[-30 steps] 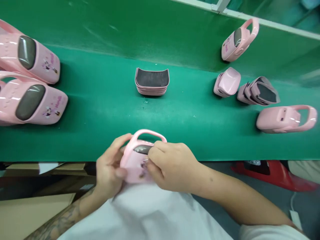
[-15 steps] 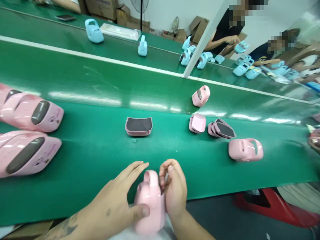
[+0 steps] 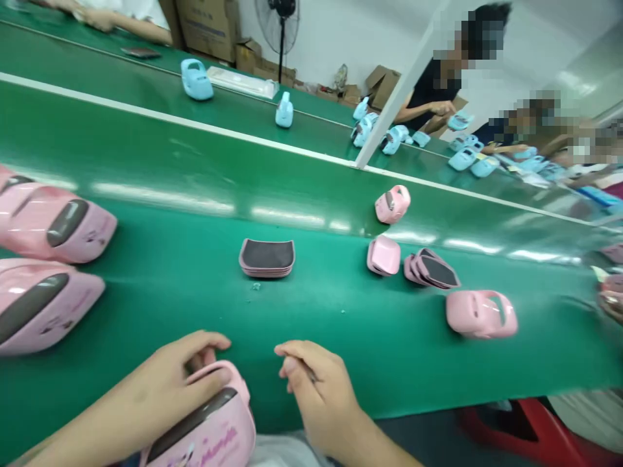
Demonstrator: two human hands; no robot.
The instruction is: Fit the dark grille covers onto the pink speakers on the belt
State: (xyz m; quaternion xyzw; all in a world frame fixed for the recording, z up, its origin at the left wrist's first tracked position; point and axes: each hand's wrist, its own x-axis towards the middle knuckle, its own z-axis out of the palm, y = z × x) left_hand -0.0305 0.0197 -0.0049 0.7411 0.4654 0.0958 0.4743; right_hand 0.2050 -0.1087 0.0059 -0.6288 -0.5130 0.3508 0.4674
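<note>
At seven o'clock on the near side of the green conveyor belt (image 3: pixel 311 311), the left hand (image 3: pixel 156 383) has its fingers (image 3: pixel 204 340) together, curled over the handle of a pink plastic case (image 3: pixel 204 434). That case lies at the frame's lower edge, dark oval panel and printed lettering facing up. The right hand (image 3: pixel 318 392), at six o'clock, is apart from the case, fingers (image 3: pixel 296 357) curled together; whether they pinch anything thin cannot be told. Near centre sits a stack of dark-lined pink shells (image 3: pixel 267 257). At three o'clock are a pink shell (image 3: pixel 383 255) and a fanned stack of shells (image 3: pixel 431 270). Another pink case (image 3: pixel 481 314) lies at four o'clock, and two large pink cases (image 3: pixel 48 224) at nine. Blue cases (image 3: pixel 197 79) stand on the far belt at eleven o'clock.
</note>
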